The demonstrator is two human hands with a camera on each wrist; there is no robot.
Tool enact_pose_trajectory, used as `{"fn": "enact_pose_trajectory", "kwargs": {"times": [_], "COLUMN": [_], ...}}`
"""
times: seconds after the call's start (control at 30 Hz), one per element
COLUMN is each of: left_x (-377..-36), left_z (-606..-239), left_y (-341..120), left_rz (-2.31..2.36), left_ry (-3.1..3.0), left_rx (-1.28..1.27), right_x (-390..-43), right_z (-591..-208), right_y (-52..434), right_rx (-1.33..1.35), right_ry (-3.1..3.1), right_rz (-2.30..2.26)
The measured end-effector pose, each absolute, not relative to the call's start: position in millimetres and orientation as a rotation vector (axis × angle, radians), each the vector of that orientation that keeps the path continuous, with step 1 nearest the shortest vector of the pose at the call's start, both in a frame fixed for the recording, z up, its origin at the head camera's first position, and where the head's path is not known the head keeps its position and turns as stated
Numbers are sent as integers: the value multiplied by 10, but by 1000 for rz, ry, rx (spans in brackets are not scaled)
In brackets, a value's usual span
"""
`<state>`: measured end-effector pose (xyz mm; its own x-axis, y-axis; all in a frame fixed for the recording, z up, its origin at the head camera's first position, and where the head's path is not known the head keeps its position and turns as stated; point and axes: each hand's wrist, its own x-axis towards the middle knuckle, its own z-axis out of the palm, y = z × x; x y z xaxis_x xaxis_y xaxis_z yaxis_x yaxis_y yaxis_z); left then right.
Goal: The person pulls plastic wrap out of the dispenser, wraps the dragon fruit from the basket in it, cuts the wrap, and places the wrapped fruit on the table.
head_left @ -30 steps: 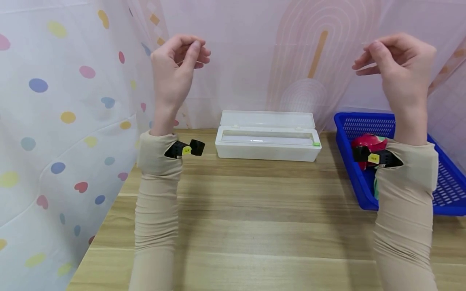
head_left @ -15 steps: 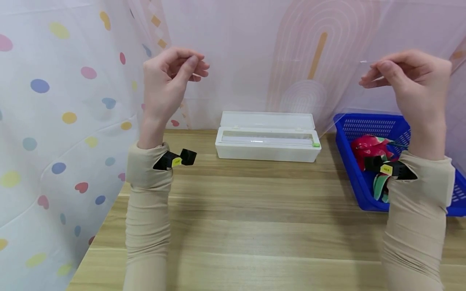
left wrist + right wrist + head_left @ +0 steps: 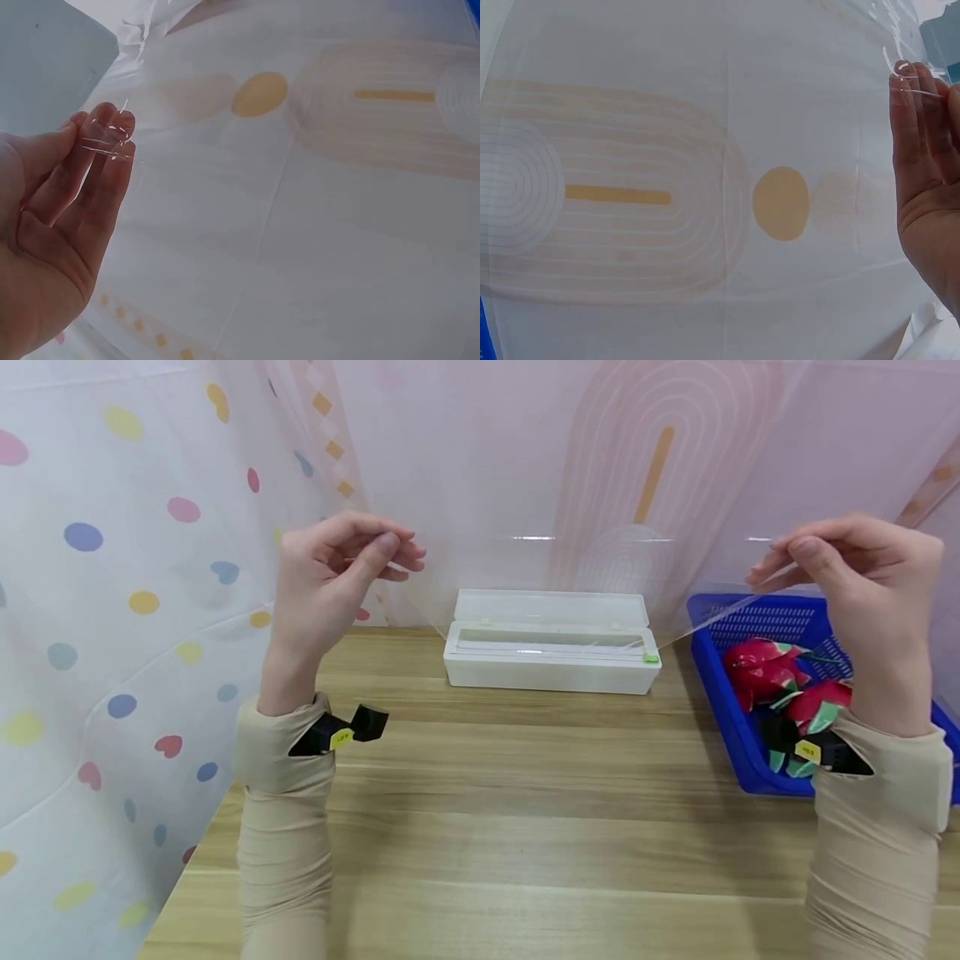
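Note:
In the head view my left hand (image 3: 337, 577) and right hand (image 3: 862, 572) are raised well apart above the wooden table. Between thumb and fingers, each pinches a corner of a clear sheet of cling film (image 3: 532, 537), which shows mostly as glints and thin edges. The film slopes down to a white cling film dispenser (image 3: 551, 675) at the back of the table. Its lid (image 3: 551, 608) stands up, and a green cutter tab (image 3: 651, 657) sits at its right end. Both wrist views show film (image 3: 109, 142) lying over the fingertips.
Right of the dispenser stands a blue plastic basket (image 3: 720, 718) with red, green-tipped dragon fruits (image 3: 765, 668), partly behind the right wrist. A patterned curtain (image 3: 480, 460) hangs behind the table, and a dotted one (image 3: 150, 693) on the left. Bare wood (image 3: 525, 793) lies in front of the dispenser.
Both hands have come down and spread a little farther apart, with the film still pinched. More of the film's edges and glints show now, and more of the basket's fruit is uncovered.

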<state>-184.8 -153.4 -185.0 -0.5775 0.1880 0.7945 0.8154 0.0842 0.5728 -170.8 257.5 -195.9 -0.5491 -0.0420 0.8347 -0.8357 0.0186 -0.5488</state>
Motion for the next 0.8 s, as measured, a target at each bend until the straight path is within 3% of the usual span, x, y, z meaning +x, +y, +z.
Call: {"fn": "enact_pose_trajectory", "kwargs": {"times": [0.8], "left_x": [-1450], "left_z": [-2178], "left_y": [-1720], "left_rz": [-1598], "left_ry": [-1924], "left_rx": [-1194], "right_x": [-1318], "right_z": [-2288], "right_y": [2563], "right_rx": [1301], "right_ry": [-1550], "right_rz": [1802]}}
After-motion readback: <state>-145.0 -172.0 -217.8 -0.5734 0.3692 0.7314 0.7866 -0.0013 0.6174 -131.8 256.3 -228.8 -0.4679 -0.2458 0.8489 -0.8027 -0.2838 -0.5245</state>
